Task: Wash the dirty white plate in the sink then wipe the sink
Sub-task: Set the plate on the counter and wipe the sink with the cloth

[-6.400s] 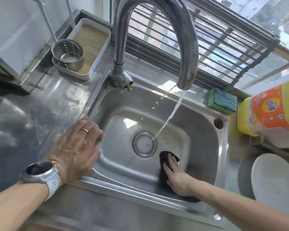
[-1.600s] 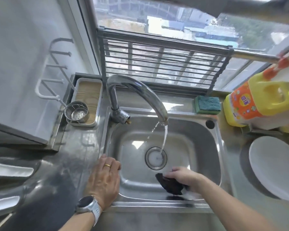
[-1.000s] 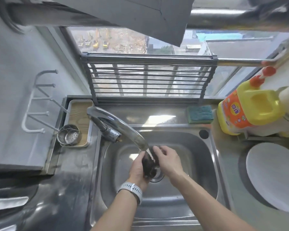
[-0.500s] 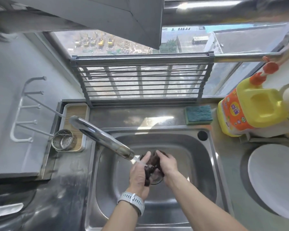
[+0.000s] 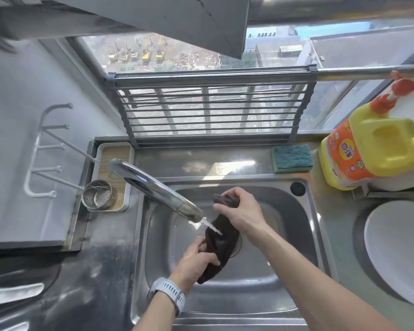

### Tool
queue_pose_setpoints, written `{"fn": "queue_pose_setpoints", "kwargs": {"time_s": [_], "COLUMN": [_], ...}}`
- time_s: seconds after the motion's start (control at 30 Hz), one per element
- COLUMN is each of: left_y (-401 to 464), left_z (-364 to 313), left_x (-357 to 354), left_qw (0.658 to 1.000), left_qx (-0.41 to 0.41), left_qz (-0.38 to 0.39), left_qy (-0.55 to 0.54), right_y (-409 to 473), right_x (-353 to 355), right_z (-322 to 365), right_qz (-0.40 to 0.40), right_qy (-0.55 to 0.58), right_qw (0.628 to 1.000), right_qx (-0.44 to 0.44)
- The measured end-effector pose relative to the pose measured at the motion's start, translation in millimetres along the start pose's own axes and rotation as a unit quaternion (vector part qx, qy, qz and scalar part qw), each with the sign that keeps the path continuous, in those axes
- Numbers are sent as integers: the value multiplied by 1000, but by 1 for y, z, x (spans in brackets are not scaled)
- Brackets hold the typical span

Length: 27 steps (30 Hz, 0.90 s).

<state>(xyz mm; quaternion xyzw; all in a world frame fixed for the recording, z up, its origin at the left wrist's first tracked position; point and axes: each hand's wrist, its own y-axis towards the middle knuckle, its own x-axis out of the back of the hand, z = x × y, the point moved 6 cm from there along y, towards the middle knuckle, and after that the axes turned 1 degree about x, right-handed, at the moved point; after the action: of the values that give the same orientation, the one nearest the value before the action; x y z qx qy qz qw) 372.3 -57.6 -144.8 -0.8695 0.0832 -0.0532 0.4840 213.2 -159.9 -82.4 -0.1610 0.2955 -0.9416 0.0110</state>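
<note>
At frame centre, both grips pinch the dark cloth (image 5: pixel 221 237): left hand (image 5: pixel 196 259) low, right hand (image 5: pixel 242 211) high. We should keep it stretched under the faucet (image 5: pixel 153 185) stream, then wring.

Plate (image 5: pixel 397 254) right of sink (image 5: pixel 306 235); sponge (image 5: pixel 292 158) behind it.

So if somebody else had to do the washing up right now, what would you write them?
Left hand grips the lower end of the dark brown cloth; right hand grips its upper end, under water running from the curved steel tap.
The round white plate lies on the counter right of the steel sink.
Left: wring the cloth, shut the tap.
</note>
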Motion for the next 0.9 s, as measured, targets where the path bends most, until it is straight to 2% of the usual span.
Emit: {"fn": "queue_pose_setpoints", "kwargs": {"time_s": [0.07, 0.1, 0.17, 0.27, 0.33, 0.43, 0.5, 0.57, 0.6, 0.63, 0.67, 0.73, 0.77, 0.87, 0.9], "left_y": [-5, -7, -11, -10, -4, 8, 16, 19, 18, 14, 11, 3, -1, -21, -27], "left_z": [-2, -2, -6, -15, -22, -26, -24, -21, -23, -27, -31, -48, -59, -84, -91], "left_x": [-8, -12, -21, -35, -39, -37, -35, -23, -15, -4, 4, 17, 18, 13, 9], "left_qw": [998, 996, 988, 940, 913, 899, 924, 968, 984, 985, 977, 931, 895, 770, 750], "left_qx": [41, 63, 98, 103, 85, 81, 51, -11, -51, -98, -146, -285, -367, -542, -557], "left_qz": [36, 53, 71, 123, 144, 110, 84, 8, -51, -109, -150, -210, -217, -171, -137], "left_qy": [43, 25, -95, -301, -373, -415, -369, -250, -164, -85, -25, 82, 134, 291, 328], "right_y": [-2, -2, -7, -29, -52, -80, -86, -80, -73, -63, -53, -39, -34, -29, -28], "right_x": [6, 9, 12, 5, -8, -23, -15, 2, 9, 12, 10, -5, -13, -38, -45], "right_z": [13, 18, 24, 22, 9, -14, -22, -25, -28, -35, -44, -60, -63, -53, -45], "right_qz": [7, 2, -12, -11, 23, 104, 115, 95, 99, 117, 150, 261, 326, 522, 568], "right_qy": [-4, 0, -22, -115, -170, -234, -217, -139, -76, -3, 72, 173, 199, 258, 270], "right_qw": [1000, 1000, 999, 985, 968, 944, 946, 972, 987, 993, 982, 917, 878, 750, 717], "right_qx": [14, 20, 45, 128, 182, 208, 212, 163, 102, 15, -84, -248, -289, -312, -300]}}
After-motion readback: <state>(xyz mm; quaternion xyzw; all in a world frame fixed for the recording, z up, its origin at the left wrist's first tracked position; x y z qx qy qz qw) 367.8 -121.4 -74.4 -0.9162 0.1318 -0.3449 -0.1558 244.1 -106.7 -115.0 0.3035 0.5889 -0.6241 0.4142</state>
